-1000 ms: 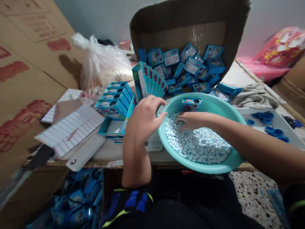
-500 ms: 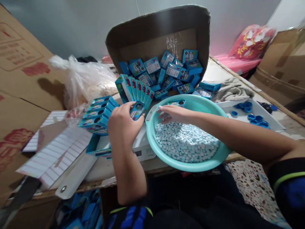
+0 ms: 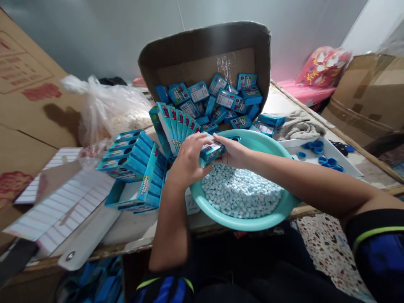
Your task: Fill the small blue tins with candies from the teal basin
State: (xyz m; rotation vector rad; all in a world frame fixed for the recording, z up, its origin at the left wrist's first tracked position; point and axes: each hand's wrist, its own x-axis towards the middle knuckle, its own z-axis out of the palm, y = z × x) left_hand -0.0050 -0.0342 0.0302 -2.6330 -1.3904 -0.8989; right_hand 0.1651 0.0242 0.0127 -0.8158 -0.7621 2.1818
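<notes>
My left hand [image 3: 192,160] and my right hand [image 3: 232,152] meet over the left rim of a turquoise basin [image 3: 246,225]. Between them is a small blue box [image 3: 212,149], gripped from both sides. Small white and pale blue candies [image 3: 243,193] fill the lower part of the basin. Behind my right hand, part of another blue box shows inside the basin. Left of my left hand lie blue boxes with round dark holes [image 3: 126,155], stacked by an open blue display tray [image 3: 126,195]. A scale is mostly hidden beneath the basin's left edge.
Behind the basin, a tipped cardboard carton [image 3: 202,42] holds many blue boxes. A white tray [image 3: 350,168] with blue caps and a grey cloth [image 3: 303,126] are at right. A plastic bag [image 3: 110,109] and striped sheets [image 3: 59,202] are at left.
My left hand has moved right with the blue box to the basin's rim. My right hand has closed on the same box. The view has shifted slightly.
</notes>
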